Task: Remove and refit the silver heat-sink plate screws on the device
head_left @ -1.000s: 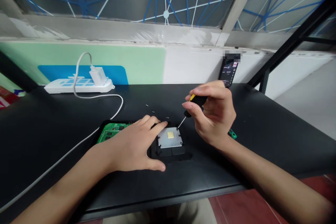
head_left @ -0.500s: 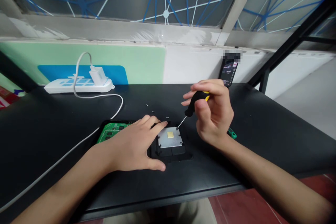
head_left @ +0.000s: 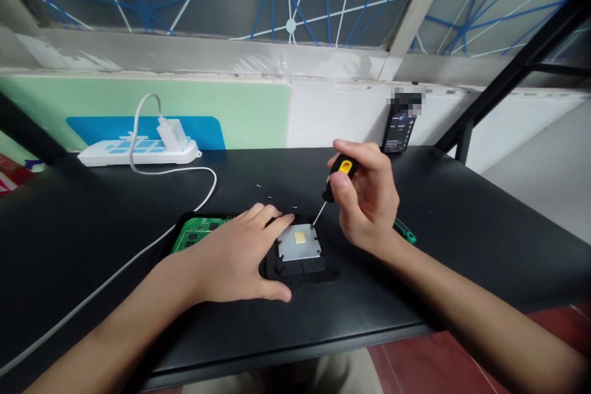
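Observation:
My right hand [head_left: 369,197] grips a black and yellow screwdriver [head_left: 329,189], tilted with its thin shaft pointing down and left. Its tip meets the upper right corner of a silver metal plate [head_left: 290,249], which has a pale yellow square pad [head_left: 300,237] in its middle. The plate sits in a black plastic housing [head_left: 302,268]. Across the housing lies my left hand [head_left: 235,252], flat, thumb spread away from the fingers. Left of that hand a green circuit board [head_left: 199,231] shows, its remainder hidden under the hand.
Several small screws [head_left: 269,197] lie behind the housing. A green-handled tool [head_left: 406,231] is partly behind my right wrist. A white power strip [head_left: 138,151] with a charger and white cable [head_left: 92,288] occupies the left side. A phone [head_left: 399,129] leans on the wall.
My right hand has shifted a little left and turned the screwdriver handle, showing more of its yellow part. The tip stays at the same plate corner. My left hand has not moved.

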Motion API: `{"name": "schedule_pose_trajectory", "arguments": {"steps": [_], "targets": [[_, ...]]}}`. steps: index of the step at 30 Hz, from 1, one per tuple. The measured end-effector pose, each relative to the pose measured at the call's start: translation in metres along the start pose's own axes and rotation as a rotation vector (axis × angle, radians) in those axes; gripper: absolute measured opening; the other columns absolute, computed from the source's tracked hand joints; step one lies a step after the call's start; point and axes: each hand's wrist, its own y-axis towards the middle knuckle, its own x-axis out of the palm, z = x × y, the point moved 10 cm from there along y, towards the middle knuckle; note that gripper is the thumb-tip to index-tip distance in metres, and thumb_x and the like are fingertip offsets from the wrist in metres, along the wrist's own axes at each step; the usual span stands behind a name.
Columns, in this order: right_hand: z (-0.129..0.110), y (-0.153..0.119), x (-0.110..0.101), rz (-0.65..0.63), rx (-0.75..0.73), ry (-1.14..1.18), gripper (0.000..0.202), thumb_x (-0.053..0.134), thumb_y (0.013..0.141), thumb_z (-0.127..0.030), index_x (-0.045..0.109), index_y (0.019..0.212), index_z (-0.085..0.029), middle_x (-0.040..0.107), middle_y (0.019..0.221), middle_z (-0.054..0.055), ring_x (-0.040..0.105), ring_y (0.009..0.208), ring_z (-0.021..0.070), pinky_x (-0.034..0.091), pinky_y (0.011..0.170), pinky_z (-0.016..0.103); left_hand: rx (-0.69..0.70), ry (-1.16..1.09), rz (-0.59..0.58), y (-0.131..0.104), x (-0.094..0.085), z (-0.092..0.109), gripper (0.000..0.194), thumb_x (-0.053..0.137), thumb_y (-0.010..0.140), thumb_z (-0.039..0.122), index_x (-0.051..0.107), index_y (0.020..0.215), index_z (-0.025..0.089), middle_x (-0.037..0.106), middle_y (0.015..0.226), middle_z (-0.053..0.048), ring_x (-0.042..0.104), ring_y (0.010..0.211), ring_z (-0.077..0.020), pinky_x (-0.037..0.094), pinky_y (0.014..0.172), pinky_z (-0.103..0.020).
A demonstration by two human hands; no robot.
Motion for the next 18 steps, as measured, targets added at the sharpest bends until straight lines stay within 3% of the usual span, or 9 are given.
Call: {"name": "schedule_pose_trajectory", "arguments": {"steps": [6,11,18], "targets": [[0.008,0.001,-0.008,0.031,0.019,-0.106,0.041,0.054,0.099,-0.032,0.053,0.139,-0.04,0.063,0.116,0.003,0.062,0.088,0.0214,0.059,0.073,0.044,-0.005,-0.012,-0.002,0.0,0.002,-0.002,0.099,0.076,0.076,0.062,0.036,0.154,0.016,0.049,0.143,-0.014,0.045,0.134,-0.0352,0.04,0.113,-0.049],[0.022,-0.001,-0.021,0.154,0.079,-0.115,0.039,0.054,0.099,-0.035,0.053,0.138,-0.038,0.06,0.125,0.005,0.065,0.1,0.023,0.061,0.074,0.041,-0.005,-0.015,0.001,0.0,0.0,0.0,0.098,0.075,0.077,0.062,0.035,0.154,0.018,0.05,0.144,-0.013,0.044,0.135,-0.0347,0.04,0.113,-0.048],[0.048,-0.006,-0.022,0.223,0.188,0.012,0.038,0.058,0.097,-0.036,0.055,0.134,-0.037,0.056,0.129,0.006,0.064,0.1,0.021,0.064,0.07,0.036,0.005,-0.032,-0.026,-0.003,-0.001,0.003,0.102,0.081,0.073,0.06,0.038,0.154,0.017,0.052,0.139,-0.013,0.047,0.131,-0.0333,0.042,0.112,-0.045]]}}
